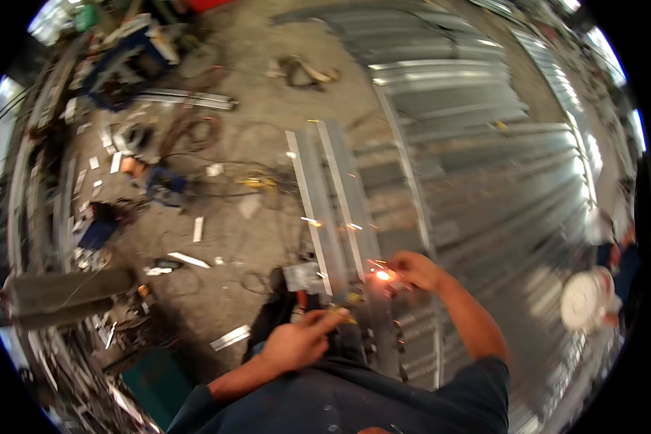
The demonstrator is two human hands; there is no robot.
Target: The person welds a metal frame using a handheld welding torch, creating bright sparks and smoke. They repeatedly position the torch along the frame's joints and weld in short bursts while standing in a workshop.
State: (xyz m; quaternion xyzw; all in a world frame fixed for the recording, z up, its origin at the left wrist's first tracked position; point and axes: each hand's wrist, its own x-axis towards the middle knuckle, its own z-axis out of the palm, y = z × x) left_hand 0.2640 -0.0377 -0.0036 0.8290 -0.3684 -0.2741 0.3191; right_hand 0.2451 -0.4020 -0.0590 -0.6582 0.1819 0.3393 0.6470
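Two long grey metal strips (312, 188) lie side by side, running away from my body. A bright orange glow (385, 275) with flying sparks burns beside the right strip's near end. My right hand (418, 272) is closed right next to the glow; what it grips is blurred and hidden by the fingers. My left hand (300, 341) is left of the strips' near ends, its fingers drawn together and pointing right at a small yellowish piece (352, 298). What those fingers hold cannot be made out. A pale grey block-shaped piece (304, 278) lies just beyond the left hand.
Large corrugated metal sheets (477, 188) cover the right side. A white bucket (586, 300) stands at far right, near another person's hand. Cables (202, 134), scraps (198, 229) and a blue machine frame (130, 65) are on the left floor. A thick grey cylinder (72, 293) lies lower left.
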